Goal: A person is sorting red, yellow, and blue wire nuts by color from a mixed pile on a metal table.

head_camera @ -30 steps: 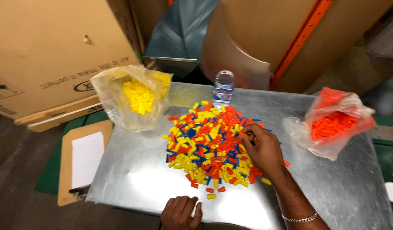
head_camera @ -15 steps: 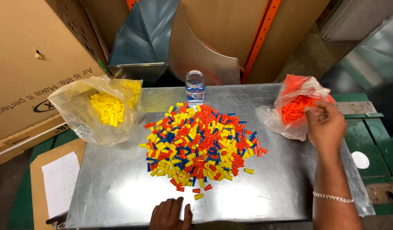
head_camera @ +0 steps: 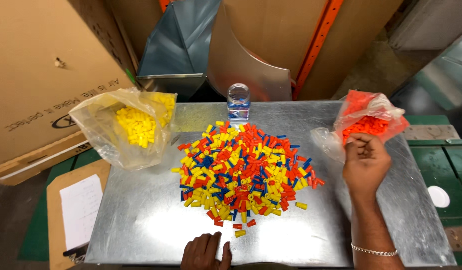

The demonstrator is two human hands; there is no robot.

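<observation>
Galvanised sheet-metal tabletop (head_camera: 141, 220) fills the lower centre of the frame, with cardboard boxes (head_camera: 36, 75) at upper left and a folded metal duct piece (head_camera: 241, 65) behind it at upper centre. At the middle of the tabletop I see a heap of small red, yellow and blue caps (head_camera: 243, 170), a few strays lying just beside its lower edge. A clear plastic bag of yellow caps (head_camera: 133, 125) lies at the left of the heap, well apart from it; a clear plastic bag of orange caps (head_camera: 368, 122) lies at the right, near the tabletop's far right corner. A small clear bottle (head_camera: 238, 102) stands upright just beyond the heap's top edge.

My right hand (head_camera: 366, 162) is at the mouth of the orange bag, its grip curled narrow with the fingertips (head_camera: 353, 145) bunched together at the bag's opening; I cannot tell whether a cap is pinched between them. My left hand (head_camera: 206, 252) rests at the bottom edge of the frame on the tabletop's near rim, fingers loosely spread and holding nothing. A clipboard with a white sheet (head_camera: 78, 210) lies at lower left, beside the tabletop.
</observation>
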